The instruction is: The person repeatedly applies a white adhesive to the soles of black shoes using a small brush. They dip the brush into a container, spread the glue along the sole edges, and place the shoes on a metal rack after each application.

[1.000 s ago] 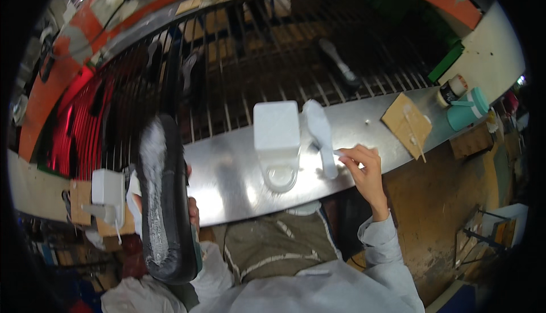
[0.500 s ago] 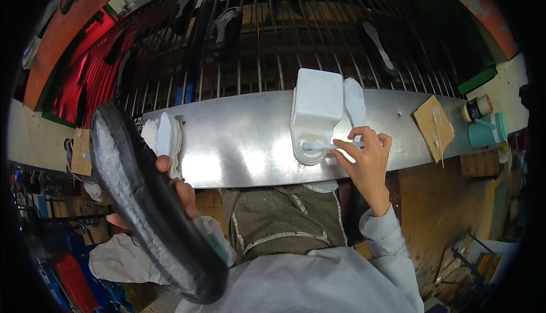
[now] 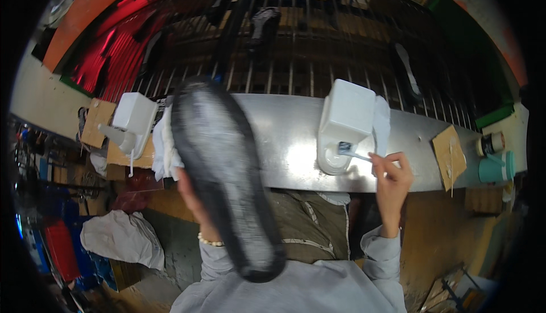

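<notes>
My left hand (image 3: 195,204) is closed round the edge of a black shoe upper (image 3: 253,168), whose roughened grey underside faces me. The shoe stands tilted in front of the bench and hides most of those fingers. In my right hand (image 3: 392,179), thumb and fingers pinch the thin pale handle of a small brush (image 3: 358,155). The dark, wet-looking bristles hang just over the round cup of a white plastic glue pot (image 3: 350,111). Whether they touch the rim, I cannot tell. Beside the pot lies a folded white cloth (image 3: 382,125).
A metal bench (image 3: 284,119) runs across, with a roller rack (image 3: 318,57) behind it carrying several black shoes (image 3: 264,26). At left stand a second white pot (image 3: 135,111) and white cloths (image 3: 165,148). Rightward are a cardboard piece (image 3: 449,154) and a teal mug (image 3: 496,168).
My left hand has moved right and turned the shoe from its side to show its underside. My right hand has drawn the brush up out of the pot's cup. The whole view has shifted.
</notes>
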